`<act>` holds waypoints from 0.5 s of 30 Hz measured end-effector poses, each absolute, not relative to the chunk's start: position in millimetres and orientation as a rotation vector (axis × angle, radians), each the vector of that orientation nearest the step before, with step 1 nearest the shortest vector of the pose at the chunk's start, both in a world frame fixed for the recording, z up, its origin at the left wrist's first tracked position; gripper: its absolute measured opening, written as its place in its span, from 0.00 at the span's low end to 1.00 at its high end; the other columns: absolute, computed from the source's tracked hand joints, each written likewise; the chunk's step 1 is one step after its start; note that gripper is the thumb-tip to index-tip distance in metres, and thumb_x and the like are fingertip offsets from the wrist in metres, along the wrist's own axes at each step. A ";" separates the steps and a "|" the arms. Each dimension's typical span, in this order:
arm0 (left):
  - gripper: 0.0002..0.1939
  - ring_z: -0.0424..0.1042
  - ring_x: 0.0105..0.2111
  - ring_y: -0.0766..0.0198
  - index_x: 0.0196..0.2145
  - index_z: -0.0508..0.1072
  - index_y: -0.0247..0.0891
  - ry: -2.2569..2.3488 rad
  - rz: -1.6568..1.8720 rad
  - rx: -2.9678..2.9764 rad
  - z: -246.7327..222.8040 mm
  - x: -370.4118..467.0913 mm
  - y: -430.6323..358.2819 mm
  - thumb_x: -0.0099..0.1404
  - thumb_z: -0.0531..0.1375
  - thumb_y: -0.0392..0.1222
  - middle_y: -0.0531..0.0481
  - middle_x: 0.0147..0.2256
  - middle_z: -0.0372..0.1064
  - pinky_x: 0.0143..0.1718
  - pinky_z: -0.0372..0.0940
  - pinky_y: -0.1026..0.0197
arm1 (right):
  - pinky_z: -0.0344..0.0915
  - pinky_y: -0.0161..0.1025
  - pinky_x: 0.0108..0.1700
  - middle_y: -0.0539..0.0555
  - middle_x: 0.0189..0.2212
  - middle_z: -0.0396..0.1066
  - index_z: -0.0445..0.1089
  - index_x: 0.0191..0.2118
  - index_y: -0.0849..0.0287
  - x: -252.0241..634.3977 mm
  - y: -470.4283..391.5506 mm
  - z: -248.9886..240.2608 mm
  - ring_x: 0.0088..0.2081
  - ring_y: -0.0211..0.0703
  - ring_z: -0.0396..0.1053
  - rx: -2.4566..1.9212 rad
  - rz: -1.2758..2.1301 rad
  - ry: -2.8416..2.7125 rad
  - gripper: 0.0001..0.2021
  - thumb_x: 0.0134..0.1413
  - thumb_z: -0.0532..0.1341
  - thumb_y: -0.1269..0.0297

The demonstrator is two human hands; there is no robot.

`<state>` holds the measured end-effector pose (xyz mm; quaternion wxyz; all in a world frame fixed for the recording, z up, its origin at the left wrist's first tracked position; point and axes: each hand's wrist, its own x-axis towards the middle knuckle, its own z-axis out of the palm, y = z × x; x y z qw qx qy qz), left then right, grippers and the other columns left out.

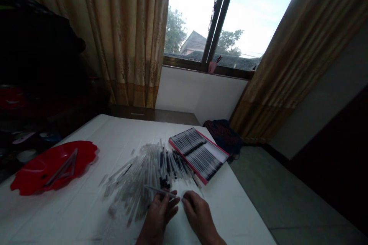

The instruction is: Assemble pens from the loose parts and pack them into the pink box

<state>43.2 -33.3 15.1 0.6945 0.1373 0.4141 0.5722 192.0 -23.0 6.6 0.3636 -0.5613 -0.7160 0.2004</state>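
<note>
My left hand is closed on a thin translucent pen tube, which points up and to the left. Just right of it, my right hand has its fingers pressed together near the tube's right end; what they hold, if anything, is too small to tell. A spread heap of clear tubes lies beyond and left of my hands, with dark-ended pieces on its right side. Behind my right hand is a red-edged box with two rows of pens in it.
A red scalloped plate with a few tubes on it is at the left of the white table. Dark cloth lies past the table's far right corner. Curtains flank a window, with a pink cup on its sill.
</note>
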 end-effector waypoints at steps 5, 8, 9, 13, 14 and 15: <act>0.17 0.78 0.34 0.57 0.35 0.66 0.40 0.972 1.224 0.501 16.8 34.6 -36.1 0.52 0.67 0.47 0.46 0.37 0.77 0.33 0.69 0.60 | 0.64 0.34 0.32 0.51 0.24 0.72 0.69 0.31 0.58 196.7 -22.4 7.8 0.27 0.42 0.69 -1.386 0.768 -1.563 0.07 0.53 0.57 0.62; 0.19 0.78 0.33 0.57 0.35 0.66 0.40 1.005 1.187 0.566 15.2 34.8 -37.0 0.51 0.67 0.49 0.45 0.36 0.77 0.33 0.68 0.58 | 0.66 0.34 0.31 0.53 0.29 0.75 0.70 0.38 0.59 197.8 -22.1 3.7 0.28 0.41 0.71 -1.374 0.874 -1.469 0.11 0.54 0.56 0.60; 0.19 0.78 0.34 0.56 0.35 0.66 0.40 1.011 1.179 0.568 14.2 35.4 -37.2 0.50 0.67 0.49 0.45 0.37 0.77 0.33 0.68 0.58 | 0.67 0.34 0.30 0.53 0.29 0.75 0.70 0.37 0.59 198.1 -21.9 2.2 0.27 0.41 0.71 -1.377 0.897 -1.451 0.11 0.54 0.56 0.59; 0.18 0.77 0.35 0.56 0.34 0.66 0.40 1.009 1.182 0.568 12.1 35.8 -37.4 0.50 0.67 0.49 0.45 0.37 0.77 0.34 0.68 0.57 | 0.65 0.33 0.27 0.50 0.23 0.73 0.71 0.30 0.59 199.4 -21.8 1.8 0.23 0.38 0.68 -1.353 0.960 -1.391 0.09 0.50 0.58 0.60; 0.18 0.77 0.35 0.56 0.34 0.66 0.40 1.007 1.188 0.560 12.0 35.0 -37.2 0.51 0.67 0.48 0.45 0.38 0.77 0.34 0.68 0.57 | 0.65 0.33 0.26 0.50 0.22 0.72 0.71 0.30 0.59 200.0 -22.4 3.1 0.23 0.38 0.67 -1.342 0.973 -1.375 0.09 0.49 0.59 0.60; 0.17 0.77 0.35 0.56 0.34 0.66 0.40 1.004 1.195 0.547 12.0 33.8 -37.1 0.51 0.67 0.48 0.45 0.38 0.77 0.34 0.68 0.57 | 0.65 0.33 0.26 0.49 0.22 0.72 0.71 0.30 0.59 200.8 -23.3 4.4 0.22 0.37 0.67 -1.330 0.986 -1.356 0.09 0.48 0.60 0.60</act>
